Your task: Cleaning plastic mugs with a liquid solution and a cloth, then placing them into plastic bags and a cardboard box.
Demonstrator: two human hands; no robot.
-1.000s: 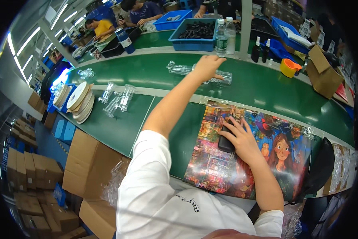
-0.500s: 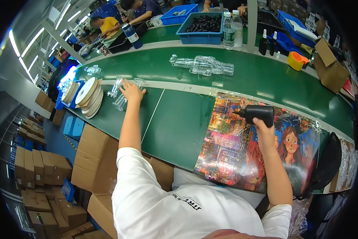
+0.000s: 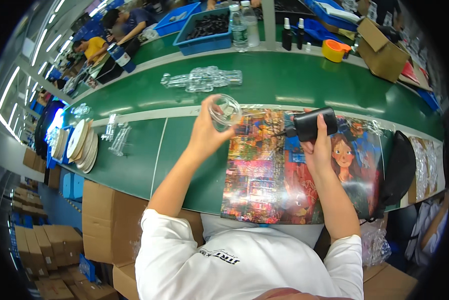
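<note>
My left hand [image 3: 203, 134] is closed around a clear round cup-like piece [image 3: 226, 112], its circular rim turned up, held above the left edge of a colourful printed mat [image 3: 257, 187]. A black squeeze bottle [image 3: 313, 125] with a thin nozzle lies sideways in my right hand [image 3: 318, 151], over the mat. The nozzle points left toward the clear piece, with a gap between them. Two more clear pieces, one upright-looking [image 3: 110, 128] and one slanted [image 3: 120, 140], rest on the green table at the left.
A long clear plastic assembly [image 3: 203, 79] lies on the green surface beyond the pale divider strip. Tape-like rolls [image 3: 83, 145] stand at the left. Behind are a blue bin of black parts [image 3: 204, 34], water bottles [image 3: 238, 30] and an orange-yellow tape dispenser [image 3: 335, 50]. A black cloth item [image 3: 400, 167] lies right.
My left hand has picked up a clear piece from the left and brought it right, near the bottle. My right hand still holds the bottle. The view has shifted to the right.
</note>
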